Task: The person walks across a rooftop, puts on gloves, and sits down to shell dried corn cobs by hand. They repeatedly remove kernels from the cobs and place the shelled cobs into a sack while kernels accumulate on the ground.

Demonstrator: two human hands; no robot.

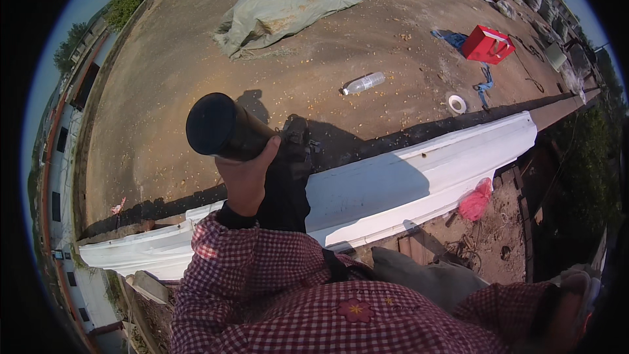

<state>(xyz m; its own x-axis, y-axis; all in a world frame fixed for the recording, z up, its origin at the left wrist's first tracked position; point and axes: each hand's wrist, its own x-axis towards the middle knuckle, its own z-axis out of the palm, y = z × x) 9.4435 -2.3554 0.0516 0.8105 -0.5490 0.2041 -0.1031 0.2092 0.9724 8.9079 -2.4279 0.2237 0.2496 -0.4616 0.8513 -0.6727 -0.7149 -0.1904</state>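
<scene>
My left hand (246, 183) is wrapped round a black cylindrical container (232, 128), with the thumb along its near right side. Its round flat end tilts up to the left, above the brown ground. At the far lower right, my right hand (578, 285) shows only in part, beside the checked sleeve and dark cuff; its fingers are not clear. A clear plastic bottle (364, 83) lies on its side beyond the left hand, to the right.
White ridged panels (373, 190) run across in front of me along the edge. A grey-green tarp covers a heap (291, 10), with scattered yellow grains around. To the right are a red bag (487, 44), a white ring (457, 104) and a pink plastic bag (476, 199).
</scene>
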